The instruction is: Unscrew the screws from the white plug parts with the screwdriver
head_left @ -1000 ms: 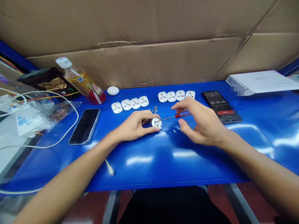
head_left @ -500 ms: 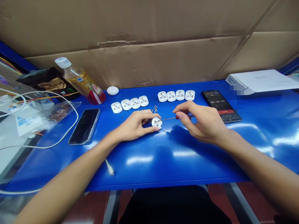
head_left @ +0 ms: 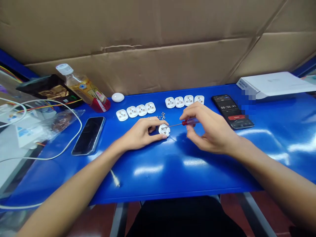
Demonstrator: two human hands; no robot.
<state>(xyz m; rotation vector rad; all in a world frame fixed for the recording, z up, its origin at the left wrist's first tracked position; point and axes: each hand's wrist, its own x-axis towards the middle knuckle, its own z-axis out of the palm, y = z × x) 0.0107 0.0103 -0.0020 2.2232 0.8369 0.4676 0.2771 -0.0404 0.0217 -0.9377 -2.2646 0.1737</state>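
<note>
A round white plastic piece with metal terminals (head_left: 165, 132) is pinched between the thumb and fingers of my left hand (head_left: 141, 131) on the blue table. My right hand (head_left: 209, 128) grips a screwdriver (head_left: 185, 122) by its red and clear handle. The thin shaft points left, and its tip is at a metal part on the white piece. Small brass-coloured screws (head_left: 163, 116) lie loose just beyond it. Behind are two rows of similar white pieces, one row on the left (head_left: 132, 112) and one on the right (head_left: 179, 102).
A dark phone (head_left: 89, 135) and a tilted drink bottle (head_left: 84, 89) are on the left, beside a white cable (head_left: 61, 151). A white oval object (head_left: 118, 97) sits near the cardboard wall (head_left: 153, 65). At right are a timer phone (head_left: 233, 112) and a white box (head_left: 274, 84).
The thumb of my right hand has come away from the front of the screwdriver handle, showing more of it. My left hand keeps the white piece in the same grip.
</note>
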